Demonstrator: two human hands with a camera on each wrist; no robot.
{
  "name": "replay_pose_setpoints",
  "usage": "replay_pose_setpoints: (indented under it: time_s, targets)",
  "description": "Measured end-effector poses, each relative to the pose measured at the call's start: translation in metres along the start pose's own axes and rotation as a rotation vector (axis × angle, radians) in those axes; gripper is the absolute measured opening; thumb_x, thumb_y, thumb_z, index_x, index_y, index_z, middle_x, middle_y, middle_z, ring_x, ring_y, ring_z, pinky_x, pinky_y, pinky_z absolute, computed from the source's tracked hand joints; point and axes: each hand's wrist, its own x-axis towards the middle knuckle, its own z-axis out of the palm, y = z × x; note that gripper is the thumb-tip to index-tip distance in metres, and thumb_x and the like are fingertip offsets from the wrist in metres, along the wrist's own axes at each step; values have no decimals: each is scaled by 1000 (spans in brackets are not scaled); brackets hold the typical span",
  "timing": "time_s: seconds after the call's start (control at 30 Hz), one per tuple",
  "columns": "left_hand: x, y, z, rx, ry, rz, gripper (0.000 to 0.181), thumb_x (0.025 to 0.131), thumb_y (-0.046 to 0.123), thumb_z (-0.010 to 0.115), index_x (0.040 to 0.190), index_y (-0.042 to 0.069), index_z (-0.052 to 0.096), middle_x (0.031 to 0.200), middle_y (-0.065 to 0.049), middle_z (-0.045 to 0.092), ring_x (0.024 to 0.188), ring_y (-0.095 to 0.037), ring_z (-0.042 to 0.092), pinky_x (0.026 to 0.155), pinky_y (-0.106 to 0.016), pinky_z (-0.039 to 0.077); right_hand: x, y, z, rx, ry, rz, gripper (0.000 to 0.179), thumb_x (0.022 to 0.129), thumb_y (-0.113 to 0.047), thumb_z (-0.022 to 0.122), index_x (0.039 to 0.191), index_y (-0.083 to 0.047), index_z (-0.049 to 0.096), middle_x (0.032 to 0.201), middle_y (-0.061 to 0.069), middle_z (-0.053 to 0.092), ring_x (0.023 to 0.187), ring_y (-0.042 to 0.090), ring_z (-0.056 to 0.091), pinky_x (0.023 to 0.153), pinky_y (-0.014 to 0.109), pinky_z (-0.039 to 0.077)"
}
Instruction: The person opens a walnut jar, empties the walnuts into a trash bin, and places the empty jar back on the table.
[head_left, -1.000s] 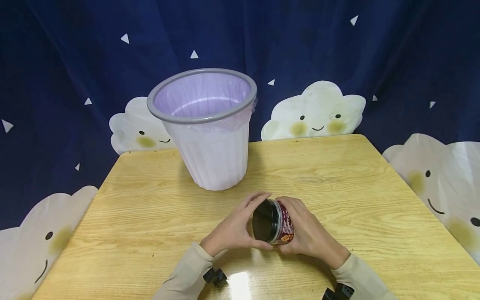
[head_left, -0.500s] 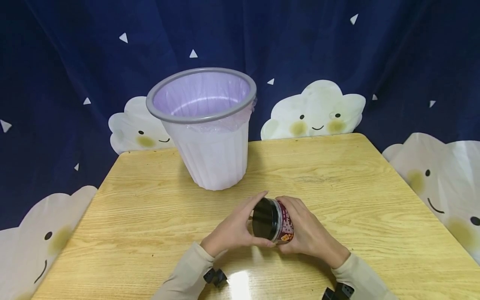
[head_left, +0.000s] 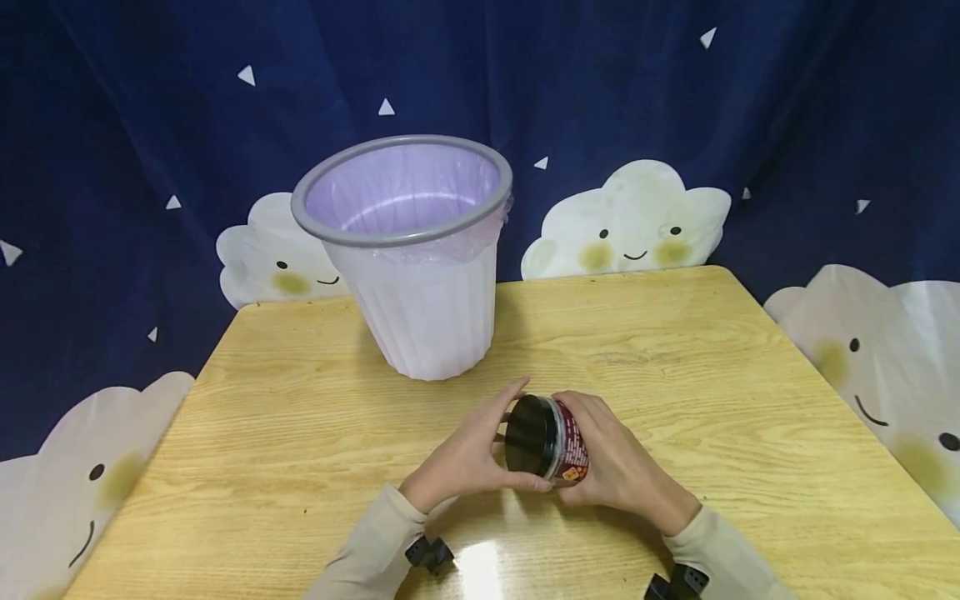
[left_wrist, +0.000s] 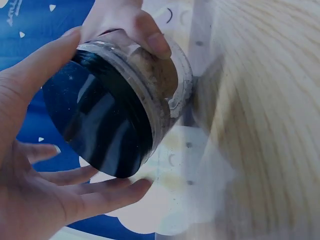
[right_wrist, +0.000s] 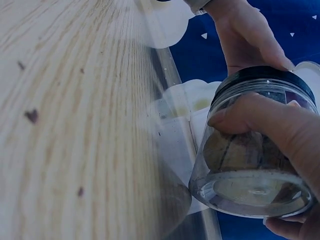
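A clear jar (right_wrist: 235,192) with a dark lid (head_left: 529,437) and a maroon printed label (head_left: 573,450) is tilted just above the table, its lid facing left. My right hand (head_left: 618,458) grips the jar body from the right, thumb curled across its side in the right wrist view. My left hand (head_left: 468,462) is spread loosely around the lid. In the left wrist view, its thumb (left_wrist: 55,52) touches the lid edge, while its fingers (left_wrist: 107,200) are fairly straight and spread along the opposite edge; one fingertip stands apart from the lid. The jar's contents look brownish and unclear.
A white bin (head_left: 431,308) with a grey rim and purple liner stands behind the hands, left of centre on the wooden table (head_left: 675,375). A navy curtain (head_left: 600,75) with cloud prints hangs behind. Black wrist devices (head_left: 430,553) sit at both cuffs.
The left hand's fingers have straightened and lifted off the lid's far edge, opening wider around it. The right hand and the jar have hardly moved.
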Motion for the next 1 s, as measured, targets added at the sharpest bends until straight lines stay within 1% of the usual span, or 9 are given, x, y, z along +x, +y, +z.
replay_pose_setpoints:
  time_s: [0.1,0.17,0.27,0.33,0.5,0.57,0.7,0.87,1.0]
  targets:
    - [0,-2,0,99,-2,75,121,64,35,91,155,24,13,152,-9,32,137,-24,35,110,-43,35,0,0,0,1,1,-3,112,41,-39,90,135,-1,43,126,14,54,118,29,50,98,47,47]
    - [0,-2,0,130,-4,105,120,64,34,91,155,21,14,152,-9,33,138,-22,32,112,-45,32,0,0,0,-3,4,-9,112,41,-39,90,135,-1,43,126,13,54,117,29,50,98,46,47]
    - [-1,-2,0,129,-4,84,116,68,37,88,156,23,13,151,-7,36,138,-21,33,110,-45,33,0,1,0,-5,5,-13,111,42,-39,90,135,-1,43,125,13,54,117,29,50,98,46,47]
    - [-1,-1,0,126,-6,77,117,67,39,88,156,22,13,152,-5,34,138,-21,32,110,-46,33,0,1,0,-4,5,-15,111,42,-39,90,135,-1,43,125,13,54,117,29,50,97,46,47]
    - [-1,-1,-1,138,-29,122,112,67,35,89,154,20,21,154,-8,28,138,-24,33,109,-46,35,0,1,0,8,5,-15,110,42,-39,90,135,-1,43,126,12,54,118,28,49,98,46,47]
    - [-1,-1,0,138,-26,122,108,67,34,89,153,20,24,153,-7,28,137,-24,34,108,-47,36,0,0,0,9,4,-17,110,43,-39,90,135,-1,43,126,12,54,118,28,49,98,46,47]
    - [-2,-1,0,133,4,98,106,68,37,88,153,25,25,152,-4,30,136,-21,36,107,-46,38,0,0,0,3,1,-17,110,44,-39,89,135,-1,43,126,13,54,118,29,50,98,46,47]
    - [-1,-1,0,158,0,139,107,67,34,89,153,23,26,153,-9,26,137,-25,33,106,-49,38,0,0,0,-5,4,-23,111,43,-41,90,135,-1,43,127,14,53,118,29,50,98,47,47]
    - [-1,-1,0,154,-8,141,104,68,33,89,152,23,28,152,-8,28,136,-24,34,106,-48,39,0,1,1,0,6,-27,110,43,-40,90,135,-1,43,126,14,54,117,29,50,98,47,47]
